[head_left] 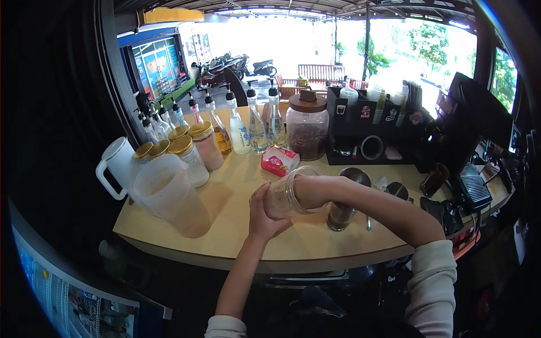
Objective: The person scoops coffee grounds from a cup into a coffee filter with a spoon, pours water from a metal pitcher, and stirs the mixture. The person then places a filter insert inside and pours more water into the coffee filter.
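Observation:
A clear plastic jar [277, 198] is tilted on its side just above the counter, its wide mouth turned to the right. My left hand [264, 217] wraps round its base end and holds it. Through the mouth reaches my right hand [313, 191]; its fingers are inside the jar, too blurred by the wall to show whether they grip anything. Right of the jar, below my right forearm, stands a metal tumbler [340, 217]. Just behind the jar lies a red and white packet [280, 160].
A frosted pitcher [169, 194] and a white jug [117, 163] stand at the left, near gold-lidded jars [203, 143]. Several pump bottles [239, 132] line the back beside a large wooden-lidded jar [307, 132]. A black cup organizer [372, 127] stands back right on the counter [236, 248].

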The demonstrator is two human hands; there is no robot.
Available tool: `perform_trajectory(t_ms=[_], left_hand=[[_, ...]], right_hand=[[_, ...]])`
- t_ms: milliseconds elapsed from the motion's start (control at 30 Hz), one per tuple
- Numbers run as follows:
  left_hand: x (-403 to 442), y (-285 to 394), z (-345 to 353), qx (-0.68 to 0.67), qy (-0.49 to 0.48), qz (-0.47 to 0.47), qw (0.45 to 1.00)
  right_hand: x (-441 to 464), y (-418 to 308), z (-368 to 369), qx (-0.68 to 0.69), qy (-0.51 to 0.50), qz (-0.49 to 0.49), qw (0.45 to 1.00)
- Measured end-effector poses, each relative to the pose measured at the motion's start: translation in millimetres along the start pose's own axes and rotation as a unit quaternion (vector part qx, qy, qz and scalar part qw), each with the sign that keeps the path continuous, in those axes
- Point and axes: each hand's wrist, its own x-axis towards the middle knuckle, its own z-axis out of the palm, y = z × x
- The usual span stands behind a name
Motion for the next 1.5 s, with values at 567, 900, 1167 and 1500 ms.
perform_trajectory(t_ms=[567,900,1167,1500], left_hand=[[-0.6,-2.0,1.1,-0.014,0.004,-0.010,1.000],[0.1,-4.9,1.4,0.000,0.010,-0.017,1.000],[-1.4,-6.7,4.6,-0.047,0.011,-0.040,0.998],[-1.2,-6.3,4.1,-0.018,0.016,-0.024,0.999]], right_hand=[[15.0,14.7,16.0,-0.175,-0.014,-0.085,0.981],[-32.3,-34.4,-44.2,0.005,0.019,-0.022,1.000],[-44.4,-35.9,-53.5,0.053,0.024,0.002,0.998],[-57.1,-40.7,-67.1,0.089,0.019,0.039,0.995]])
